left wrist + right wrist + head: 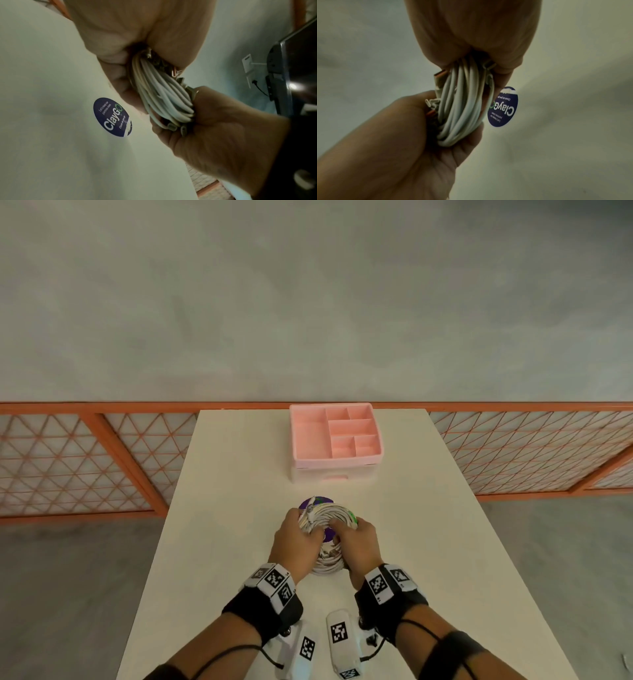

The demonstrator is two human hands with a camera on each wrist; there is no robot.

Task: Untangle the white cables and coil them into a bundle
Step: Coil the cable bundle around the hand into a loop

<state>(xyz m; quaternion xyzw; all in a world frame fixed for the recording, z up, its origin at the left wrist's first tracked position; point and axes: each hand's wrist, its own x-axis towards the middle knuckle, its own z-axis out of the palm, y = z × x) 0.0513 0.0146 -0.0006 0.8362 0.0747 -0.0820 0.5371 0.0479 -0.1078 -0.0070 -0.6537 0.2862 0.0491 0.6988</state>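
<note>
Above a cream worktop (pixel 239 474), the left hand (pixel 294 542) is curling its grip around the left side of a coil of white cables (pixel 329 517), fingers hooking through the middle. To its right, the right hand (pixel 358 546) is clamping its grip on the coil's other side, holding it just over a round blue sticker (pixel 112 117), while a pink compartment tray (pixel 310 436) is sitting well apart at the far end.

Hidden under the coiled cables (pixel 328 523) – most of the round sticker (pixel 329 534) at 12 o'clock from the hands. Cut off at the lower edge – both forearms. Blurred in both wrist views, the connector ends (pixel 441 75).
</note>
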